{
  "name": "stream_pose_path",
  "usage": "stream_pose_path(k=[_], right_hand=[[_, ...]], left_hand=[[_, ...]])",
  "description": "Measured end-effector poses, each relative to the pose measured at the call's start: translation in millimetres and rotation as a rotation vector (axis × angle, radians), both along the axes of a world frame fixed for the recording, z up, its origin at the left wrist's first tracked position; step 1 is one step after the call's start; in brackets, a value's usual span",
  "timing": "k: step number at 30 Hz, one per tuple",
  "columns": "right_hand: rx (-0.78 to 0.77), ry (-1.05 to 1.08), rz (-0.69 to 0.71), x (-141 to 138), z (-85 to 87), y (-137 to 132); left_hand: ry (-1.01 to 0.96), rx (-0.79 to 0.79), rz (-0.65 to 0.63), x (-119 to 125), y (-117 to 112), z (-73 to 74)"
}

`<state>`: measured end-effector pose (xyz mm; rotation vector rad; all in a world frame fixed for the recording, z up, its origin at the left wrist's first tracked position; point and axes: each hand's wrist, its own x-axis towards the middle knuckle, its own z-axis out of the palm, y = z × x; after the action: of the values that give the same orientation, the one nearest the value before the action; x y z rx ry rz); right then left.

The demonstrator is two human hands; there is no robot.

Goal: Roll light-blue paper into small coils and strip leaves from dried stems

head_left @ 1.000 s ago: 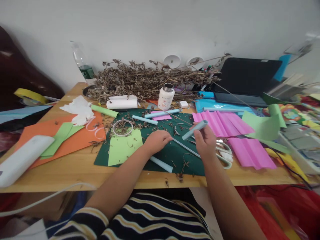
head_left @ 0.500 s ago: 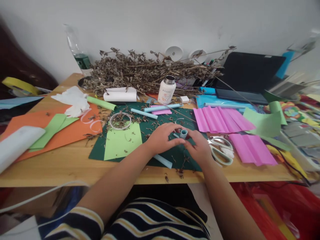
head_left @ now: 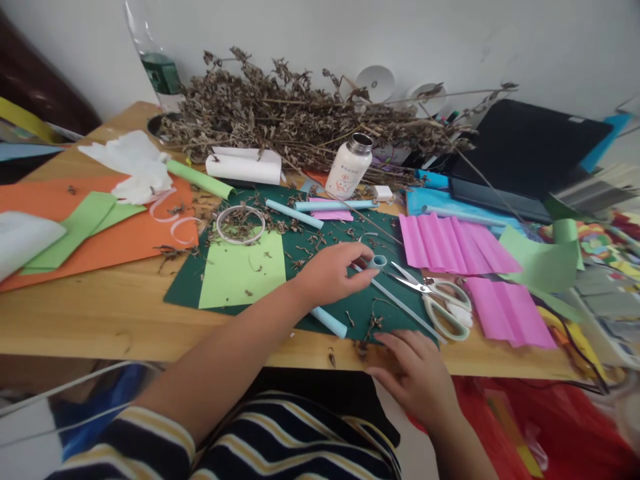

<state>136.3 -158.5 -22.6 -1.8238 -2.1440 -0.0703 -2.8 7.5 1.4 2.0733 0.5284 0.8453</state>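
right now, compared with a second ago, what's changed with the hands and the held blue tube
The right hand has let go of the blue tube and drawn back toward the table's near edge; the left hand now holds it alone. The white bottle and scissors stayed put.

Left arm [head_left: 240,350] extended forward and rightward; left hand [head_left: 333,272] gripping, thumb [head_left: 363,281] opposed to curled fingers [head_left: 356,251]. Right forearm [head_left: 463,440] angled inward from the right; right hand [head_left: 424,379] lower, nearer the torso [head_left: 290,433], palm down, fingers loosely spread.
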Motion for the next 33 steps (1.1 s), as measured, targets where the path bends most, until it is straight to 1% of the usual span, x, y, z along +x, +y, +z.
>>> stream_pose_path(k=[2,5,8,12,13,15,19,23,25,29,33], right_hand=[[-0.018,-0.031,-0.05,-6.6,-6.1,-3.6],[-0.01,-0.006,-0.09,-13.4,-13.6,-2.0],[0.005,0.013,-0.08,-16.1,-15.8,1.5],[-0.022,0.019,-0.032,-16.7,-12.4,4.8],[-0.023,0.024,-0.015,-16.4,-10.9,6.2],[0.004,0.04,0.006,-15.0,-6.9,10.8],[0.079,0.062,0.019,-10.0,5.0,26.5],[0.139,0.062,-0.037,-5.8,16.6,40.6],[0.164,0.072,-0.066,-5.4,20.3,44.5],[0.2,0.125,-0.053,-7.0,23.2,47.3],[0.21,0.165,-0.081,-8.5,21.6,47.1]], left_hand=[[0.014,-0.025,0.02,0.9,-2.7,-0.9],[0.011,-0.03,0.045,2.6,-5.3,-2.8],[-0.029,-0.032,0.043,3.7,-6.5,-4.6],[-0.069,-0.064,0.039,1.7,-8.1,-3.8],[-0.063,-0.073,0.021,0.5,-8.7,-2.7],[-0.032,-0.068,-0.06,-2.0,-10.0,0.3],[0.019,0.02,-0.249,-4.5,-10.9,5.3],[0.078,0.102,-0.335,-2.8,-8.8,5.5],[0.093,0.128,-0.33,-1.8,-7.8,5.3],[0.118,0.174,-0.247,-0.8,-8.5,5.7],[0.142,0.159,-0.203,0.1,-10.9,5.9]])
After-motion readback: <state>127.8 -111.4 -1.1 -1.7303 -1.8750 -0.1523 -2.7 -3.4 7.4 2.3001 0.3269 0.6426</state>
